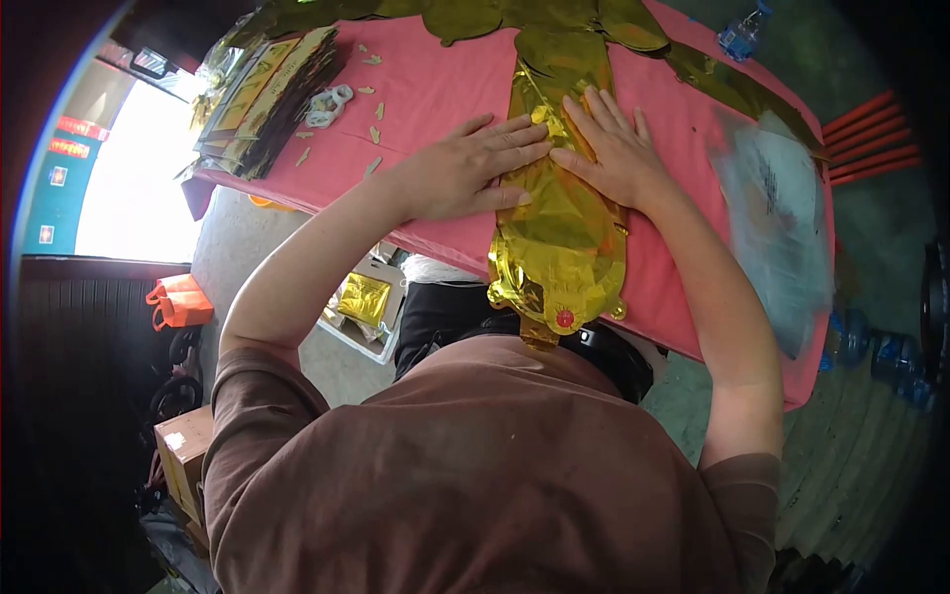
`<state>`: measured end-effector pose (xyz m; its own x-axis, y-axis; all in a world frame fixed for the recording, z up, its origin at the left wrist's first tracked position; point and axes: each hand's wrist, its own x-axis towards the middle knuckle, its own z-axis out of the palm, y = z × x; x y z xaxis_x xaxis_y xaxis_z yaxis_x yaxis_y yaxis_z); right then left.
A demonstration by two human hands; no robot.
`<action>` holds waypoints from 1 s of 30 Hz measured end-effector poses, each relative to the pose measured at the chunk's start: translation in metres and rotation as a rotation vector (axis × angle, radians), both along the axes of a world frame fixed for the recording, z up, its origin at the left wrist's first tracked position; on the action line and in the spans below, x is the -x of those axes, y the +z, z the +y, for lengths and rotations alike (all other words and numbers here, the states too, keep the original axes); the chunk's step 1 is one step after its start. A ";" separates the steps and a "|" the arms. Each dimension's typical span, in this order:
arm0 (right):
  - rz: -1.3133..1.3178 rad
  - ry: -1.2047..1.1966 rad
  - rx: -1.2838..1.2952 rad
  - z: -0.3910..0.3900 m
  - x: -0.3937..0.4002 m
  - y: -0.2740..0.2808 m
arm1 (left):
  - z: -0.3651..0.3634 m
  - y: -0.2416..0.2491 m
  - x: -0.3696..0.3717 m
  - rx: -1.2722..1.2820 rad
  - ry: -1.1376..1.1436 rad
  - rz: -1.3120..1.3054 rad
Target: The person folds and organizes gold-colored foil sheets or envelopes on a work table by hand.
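Note:
A flat gold foil balloon [564, 247] lies lengthwise over the pink-covered table [426, 79], its near end hanging past the front edge toward my body. A small red round mark shows near that end. My left hand [475, 166] rests flat on the foil from the left, fingers stretched across it. From the right, my right hand [616, 148] lies on the foil too, fingers spread and pointing away from me. The fingertips of both hands come close together at the middle of the foil. More gold foil sheets [554, 15] spread along the far side of the table.
At the left stands a stack of flat packages [267, 99], with a white coil [329, 105] and several small slips beside it. Clear plastic bags [777, 218] lie at the right. A water bottle [744, 32] is at the far right; a white bin [371, 337] sits below the table.

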<state>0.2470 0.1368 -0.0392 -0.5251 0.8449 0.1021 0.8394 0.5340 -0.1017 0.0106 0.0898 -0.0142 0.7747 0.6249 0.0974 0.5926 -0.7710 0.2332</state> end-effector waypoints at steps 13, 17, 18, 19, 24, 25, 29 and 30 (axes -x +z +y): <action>-0.015 -0.005 0.022 0.000 0.000 0.000 | -0.082 0.018 0.001 -0.023 -0.006 0.094; -0.012 0.000 0.022 0.000 0.000 0.001 | -0.093 0.023 0.017 0.130 -0.071 -0.055; -0.016 0.004 0.019 0.000 0.000 0.002 | -0.092 0.024 0.021 0.219 -0.114 -0.159; -0.017 0.004 0.016 0.000 0.001 0.002 | -0.091 0.022 0.023 0.216 -0.113 -0.159; -0.004 0.008 -0.005 -0.001 0.000 0.000 | -0.078 0.021 0.008 -0.006 0.040 -0.302; -0.008 -0.002 -0.005 -0.001 0.000 0.001 | -0.075 0.029 0.005 0.045 -0.007 -0.275; -0.013 -0.002 -0.006 -0.002 0.001 0.002 | -0.050 0.027 -0.020 0.035 -0.100 -0.396; -0.013 0.002 -0.013 -0.002 0.001 0.001 | -0.045 0.024 -0.031 0.091 -0.135 -0.397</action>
